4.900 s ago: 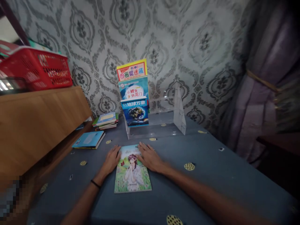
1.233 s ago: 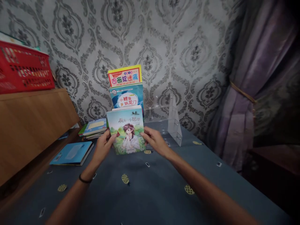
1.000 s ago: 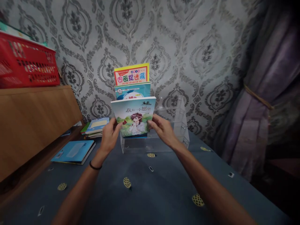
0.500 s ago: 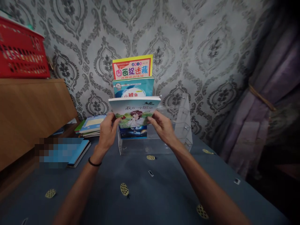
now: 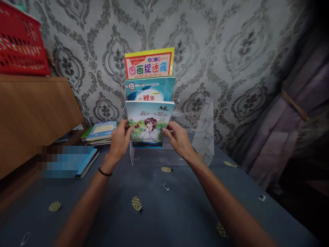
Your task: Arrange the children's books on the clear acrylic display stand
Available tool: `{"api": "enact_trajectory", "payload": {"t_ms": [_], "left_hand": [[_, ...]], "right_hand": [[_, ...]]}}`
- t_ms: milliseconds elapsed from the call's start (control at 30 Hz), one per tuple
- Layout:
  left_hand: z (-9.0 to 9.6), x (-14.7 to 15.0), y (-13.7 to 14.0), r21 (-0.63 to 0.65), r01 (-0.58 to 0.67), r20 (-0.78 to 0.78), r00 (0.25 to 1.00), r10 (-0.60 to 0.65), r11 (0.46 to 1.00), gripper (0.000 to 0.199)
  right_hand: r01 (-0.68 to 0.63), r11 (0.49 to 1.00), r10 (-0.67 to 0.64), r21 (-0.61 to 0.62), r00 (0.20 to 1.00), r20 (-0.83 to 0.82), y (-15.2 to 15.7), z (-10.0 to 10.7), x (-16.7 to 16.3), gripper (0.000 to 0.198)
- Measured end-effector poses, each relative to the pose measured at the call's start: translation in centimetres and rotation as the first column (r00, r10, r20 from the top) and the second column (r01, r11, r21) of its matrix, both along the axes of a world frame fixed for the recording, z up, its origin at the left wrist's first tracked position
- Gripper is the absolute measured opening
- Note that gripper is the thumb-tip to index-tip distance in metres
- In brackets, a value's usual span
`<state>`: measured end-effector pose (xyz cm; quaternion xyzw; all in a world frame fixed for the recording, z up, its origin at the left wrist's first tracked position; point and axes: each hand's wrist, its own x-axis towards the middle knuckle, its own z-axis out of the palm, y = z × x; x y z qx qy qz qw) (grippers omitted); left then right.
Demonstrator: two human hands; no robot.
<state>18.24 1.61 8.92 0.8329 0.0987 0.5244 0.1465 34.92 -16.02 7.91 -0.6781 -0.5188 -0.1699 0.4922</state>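
Observation:
Both hands grip a picture-covered book (image 5: pixel 149 120) showing a figure with clasped hands on a green meadow. My left hand (image 5: pixel 119 140) pinches its left edge, thumb on the front cover. On the opposite edge, my right hand (image 5: pixel 178 137) holds it the same way. The book leans back slightly at the front of a clear acrylic rack (image 5: pixel 205 130); whether its bottom edge rests in a tier I cannot tell. Behind it stand a teal book (image 5: pixel 164 88) and, higher up, a yellow-edged book (image 5: pixel 149 63), their lower parts covered.
Several books lie stacked (image 5: pixel 101 132) left of the rack, with a blue book (image 5: pixel 88 163) nearer me. A red basket (image 5: pixel 23 41) sits on a wooden cabinet (image 5: pixel 36 113). The cloth (image 5: pixel 110 219) has pineapple prints. A curtain (image 5: pixel 280 127) hangs at right.
The held book has tilted more upright, its cover now facing me more fully. Both hands keep their grip on its edges. The view has shifted a little.

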Motion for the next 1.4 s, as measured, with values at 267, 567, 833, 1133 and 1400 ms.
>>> {"api": "enact_trajectory", "payload": {"t_ms": [267,567,833,1133,1400], "left_hand": [[-0.4,0.2,-0.1,-0.039,-0.001,-0.035,0.999,0.0,0.999,0.006],[-1.4,0.3,-0.1,-0.052,-0.002,-0.118,0.993,-0.004,0.999,0.007],[-1.4,0.2,0.3,-0.003,-0.054,-0.118,0.992,0.053,0.999,0.009],[-1.7,0.0,0.6,-0.02,-0.097,-0.155,0.984,0.092,0.995,0.013],[-1.7,-0.1,0.5,0.04,-0.123,-0.224,0.966,0.129,0.992,0.008]], "right_hand": [[0.091,0.994,-0.089,-0.058,0.995,0.036,0.0,0.0,-0.1,0.016],[0.151,0.983,-0.146,-0.107,0.988,0.057,0.0,-0.3,0.2,0.013],[0.256,0.933,-0.229,-0.255,0.965,0.131,-0.1,-0.3,-0.5,0.016],[0.414,0.856,-0.392,-0.31,0.91,0.133,-0.6,-0.2,-1.1,0.029],[0.447,0.731,-0.392,-0.516,0.894,0.218,-0.2,0.9,-2.4,0.028]]}}
